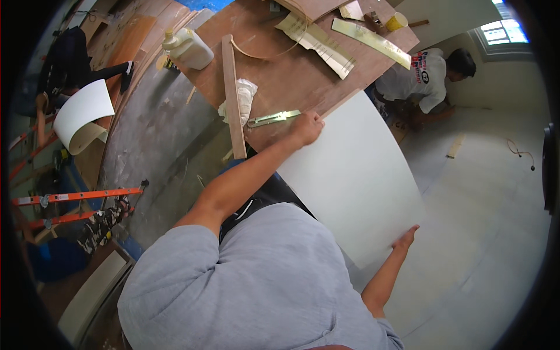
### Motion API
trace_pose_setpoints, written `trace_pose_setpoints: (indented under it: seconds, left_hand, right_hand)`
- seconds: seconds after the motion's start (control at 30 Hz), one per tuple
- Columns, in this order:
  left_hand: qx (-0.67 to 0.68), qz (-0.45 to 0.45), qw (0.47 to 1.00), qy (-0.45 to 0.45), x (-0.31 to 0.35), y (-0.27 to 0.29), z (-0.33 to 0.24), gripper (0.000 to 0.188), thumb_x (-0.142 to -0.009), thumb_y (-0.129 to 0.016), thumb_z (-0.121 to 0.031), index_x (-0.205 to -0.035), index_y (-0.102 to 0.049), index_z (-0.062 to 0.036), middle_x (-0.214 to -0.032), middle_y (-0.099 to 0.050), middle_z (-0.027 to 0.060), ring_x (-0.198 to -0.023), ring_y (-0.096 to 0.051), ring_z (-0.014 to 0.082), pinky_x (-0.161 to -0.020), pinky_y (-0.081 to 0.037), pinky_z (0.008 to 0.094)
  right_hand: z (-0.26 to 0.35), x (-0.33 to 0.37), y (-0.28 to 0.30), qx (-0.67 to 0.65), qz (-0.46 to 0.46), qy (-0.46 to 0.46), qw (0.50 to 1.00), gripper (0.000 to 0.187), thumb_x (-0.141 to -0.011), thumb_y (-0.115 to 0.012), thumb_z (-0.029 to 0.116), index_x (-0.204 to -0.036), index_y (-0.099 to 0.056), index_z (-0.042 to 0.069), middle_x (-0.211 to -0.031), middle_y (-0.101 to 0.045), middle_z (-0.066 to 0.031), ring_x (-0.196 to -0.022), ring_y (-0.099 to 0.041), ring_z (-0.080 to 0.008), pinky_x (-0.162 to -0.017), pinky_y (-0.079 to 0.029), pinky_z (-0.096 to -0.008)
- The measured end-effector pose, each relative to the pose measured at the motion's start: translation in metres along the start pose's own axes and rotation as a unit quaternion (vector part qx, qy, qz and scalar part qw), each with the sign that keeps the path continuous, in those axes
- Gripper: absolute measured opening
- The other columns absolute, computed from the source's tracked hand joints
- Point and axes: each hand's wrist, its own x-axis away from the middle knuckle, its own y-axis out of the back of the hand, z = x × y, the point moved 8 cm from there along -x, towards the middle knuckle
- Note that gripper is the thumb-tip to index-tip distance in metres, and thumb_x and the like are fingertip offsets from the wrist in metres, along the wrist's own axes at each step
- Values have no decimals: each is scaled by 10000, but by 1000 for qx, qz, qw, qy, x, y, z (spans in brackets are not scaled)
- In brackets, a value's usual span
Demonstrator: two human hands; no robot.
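A large white sheet (359, 181), slightly bowed, slants from the brown wooden tabletop (274, 76) down past my right side. My left hand (307, 128) is closed on its upper left corner at the table's edge. Lower down, my right hand (406, 237) grips the sheet's far lower edge, with some fingers hidden behind it. Just left of my left hand lies a flat greenish-yellow slotted tool (273, 118), its exact kind unclear. Beside it are a crumpled white cloth (246, 96) and a long wooden strip (231, 87) reaching past the table edge.
On the table stand a whitish jug (191, 49) and a yellow cup (396, 22), near pale offcut strips (373, 42). A person (429, 79) crouches beyond the table at right. Orange ladder rails (76, 197) and another person holding a curved white sheet (84, 114) are at left.
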Motion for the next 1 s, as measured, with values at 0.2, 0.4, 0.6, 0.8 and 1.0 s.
trace_pose_setpoints:
  seconds: [0.2, 0.4, 0.6, 0.8, 1.0]
  left_hand:
    - [6, -55, 997, -61, 49, -56, 29, 364, -903, -737, -267, -1112, -709, 30, -1079, -725, 258, -1047, -693, 388, -901, -530, 442]
    - [-30, -122, 989, -83, 38, -14, 25, 432, -884, -763, -310, -1114, -703, 50, -980, -734, 239, -916, -710, 365, -810, -545, 435]
    - [-27, -151, 987, -37, -27, 91, 12, 355, -904, -754, -280, -1050, -732, 42, -901, -746, 126, -813, -670, 160, -741, -535, 335]
    - [-35, -163, 985, -44, -89, 146, 12, 354, -862, -777, -291, -970, -746, 45, -907, -760, 188, -807, -715, 257, -744, -545, 381]
    - [-64, -98, 993, 24, -118, 148, 4, 398, -872, -779, -281, -1069, -720, 60, -1035, -754, 209, -899, -715, 280, -810, -540, 400]
  right_hand:
    - [14, -28, 33, 33, 33, 0, 999, 844, -1064, -344, 663, -1588, -338, 2, -1629, -409, -159, -1462, -435, -368, -1211, -359, -497]
    - [-3, -41, -21, -10, 62, -10, 998, 837, -1068, -359, 651, -1550, -387, -32, -1595, -454, -169, -1437, -470, -355, -1200, -380, -492]
    - [-14, -44, -144, -44, 130, -27, 990, 833, -1068, -373, 641, -1505, -438, -66, -1538, -525, -170, -1383, -532, -333, -1175, -415, -447]
    - [-10, -36, -228, -62, 125, -35, 990, 837, -1062, -376, 654, -1474, -472, -68, -1465, -592, -166, -1320, -588, -321, -1124, -467, -436]
    - [3, -50, -248, 80, 88, -47, 992, 845, -1058, -380, 663, -1462, -484, -71, -1421, -620, -173, -1269, -618, -322, -1072, -496, -423]
